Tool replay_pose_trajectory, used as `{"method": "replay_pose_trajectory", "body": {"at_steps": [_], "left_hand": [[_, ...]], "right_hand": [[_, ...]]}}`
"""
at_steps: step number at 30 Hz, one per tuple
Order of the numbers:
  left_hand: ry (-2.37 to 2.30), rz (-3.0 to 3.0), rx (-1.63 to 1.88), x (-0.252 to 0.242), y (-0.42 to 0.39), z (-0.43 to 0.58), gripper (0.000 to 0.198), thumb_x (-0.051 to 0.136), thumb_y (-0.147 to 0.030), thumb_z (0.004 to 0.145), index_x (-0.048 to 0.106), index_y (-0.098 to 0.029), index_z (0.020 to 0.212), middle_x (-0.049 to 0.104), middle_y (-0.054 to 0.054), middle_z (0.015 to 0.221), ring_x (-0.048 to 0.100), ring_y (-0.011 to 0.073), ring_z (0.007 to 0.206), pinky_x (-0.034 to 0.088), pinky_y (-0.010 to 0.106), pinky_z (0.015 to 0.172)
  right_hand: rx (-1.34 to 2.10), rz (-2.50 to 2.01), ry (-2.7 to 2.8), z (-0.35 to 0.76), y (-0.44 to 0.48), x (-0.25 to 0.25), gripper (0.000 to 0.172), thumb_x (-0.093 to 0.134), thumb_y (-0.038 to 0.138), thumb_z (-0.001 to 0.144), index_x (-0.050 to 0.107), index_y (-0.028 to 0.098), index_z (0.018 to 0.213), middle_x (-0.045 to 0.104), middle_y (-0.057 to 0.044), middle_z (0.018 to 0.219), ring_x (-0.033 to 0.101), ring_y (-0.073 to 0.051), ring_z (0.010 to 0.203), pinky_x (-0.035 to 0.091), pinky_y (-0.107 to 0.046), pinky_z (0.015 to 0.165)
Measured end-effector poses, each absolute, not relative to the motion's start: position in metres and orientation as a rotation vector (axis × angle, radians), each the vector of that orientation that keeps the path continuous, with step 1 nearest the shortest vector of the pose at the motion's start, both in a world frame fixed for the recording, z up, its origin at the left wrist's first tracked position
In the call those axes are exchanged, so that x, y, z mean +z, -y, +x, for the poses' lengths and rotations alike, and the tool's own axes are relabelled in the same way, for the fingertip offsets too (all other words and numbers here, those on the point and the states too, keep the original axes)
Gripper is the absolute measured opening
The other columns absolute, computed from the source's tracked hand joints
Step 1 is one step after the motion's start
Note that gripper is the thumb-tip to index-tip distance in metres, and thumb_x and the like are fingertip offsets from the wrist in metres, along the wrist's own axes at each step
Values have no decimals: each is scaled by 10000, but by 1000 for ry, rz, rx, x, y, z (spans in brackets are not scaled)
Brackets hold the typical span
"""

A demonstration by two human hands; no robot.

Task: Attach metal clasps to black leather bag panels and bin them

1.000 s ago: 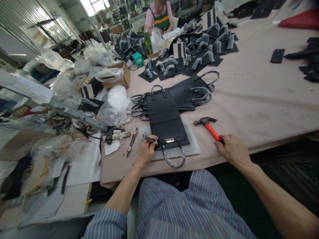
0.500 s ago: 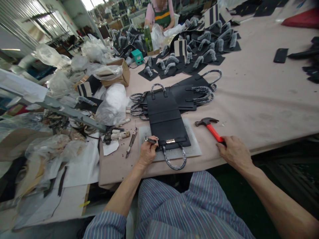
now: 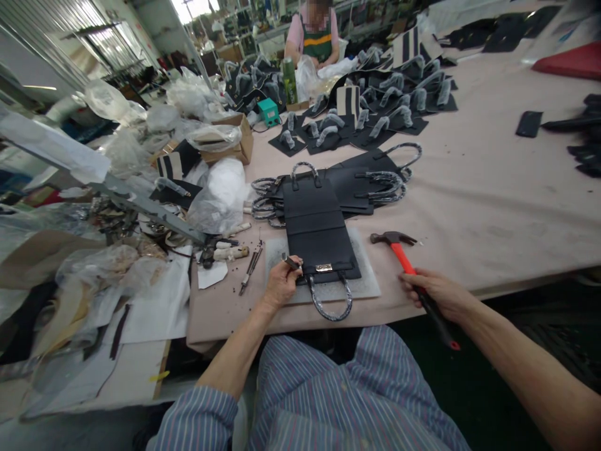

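Now hammer butt (image 3: 453, 344) vis. past R hand (image 3: 436, 293)

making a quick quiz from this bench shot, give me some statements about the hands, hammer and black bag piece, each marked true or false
1. The right hand holds the hammer. True.
2. The left hand is empty. False: the left hand holds a short metal tool.
3. The black bag piece lies partly on the pale board. True.
4. The hammer's head is on the gold clasp. False: it is to the right of the board, apart from the gold clasp.
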State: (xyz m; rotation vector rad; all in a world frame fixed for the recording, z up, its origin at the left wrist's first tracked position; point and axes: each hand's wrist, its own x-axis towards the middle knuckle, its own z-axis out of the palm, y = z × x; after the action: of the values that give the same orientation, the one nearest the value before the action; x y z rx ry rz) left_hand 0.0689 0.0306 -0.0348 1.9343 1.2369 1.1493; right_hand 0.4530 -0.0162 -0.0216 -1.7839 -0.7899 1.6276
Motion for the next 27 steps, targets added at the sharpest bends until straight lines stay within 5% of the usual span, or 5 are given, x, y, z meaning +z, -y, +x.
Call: {"method": "replay_pose_trajectory", "body": {"at_steps": [11, 16, 22, 27], "left_hand": [[-1239, 1907, 1116, -34, -31, 70, 187, 567, -136, 860, 655, -203, 1012, 738, 63, 1002, 717, 214, 953, 579, 382, 915], [-1245, 1923, 1067, -26, -31, 71, 185, 564, -132, 856, 661, -199, 998, 734, 52, 974, 704, 202, 902, 574, 359, 868], [-1245, 1929, 1072, -25, -31, 73, 190, 566, -118, 838, 646, -215, 980, 717, 26, 910, 686, 188, 834, 575, 337, 812], [-1255, 1967, 1072, -23, -30, 75, 198, 566, -101, 835, 647, -215, 975, 698, 21, 864, 667, 180, 783, 564, 323, 770]], "right_hand": [[1772, -1571, 392, 436, 26, -14, 105, 648, 211, 870, 548, 181, 876, 512, 35, 643, 458, -78, 452, 419, -168, 392], [1704, -1650, 378, 410, 21, 9, 164, 559, 276, 924, 487, 201, 798, 377, 81, 579, 329, -56, 382, 281, -155, 340], [1053, -1579, 1253, 376, 8, 110, 340, 484, 542, 975, 539, 232, 845, 435, 44, 567, 400, -116, 429, 313, -232, 388], [280, -1422, 2002, 350, 7, 149, 326, 428, 488, 1005, 501, 245, 802, 516, 1, 579, 420, -146, 462, 263, -303, 480]]}}
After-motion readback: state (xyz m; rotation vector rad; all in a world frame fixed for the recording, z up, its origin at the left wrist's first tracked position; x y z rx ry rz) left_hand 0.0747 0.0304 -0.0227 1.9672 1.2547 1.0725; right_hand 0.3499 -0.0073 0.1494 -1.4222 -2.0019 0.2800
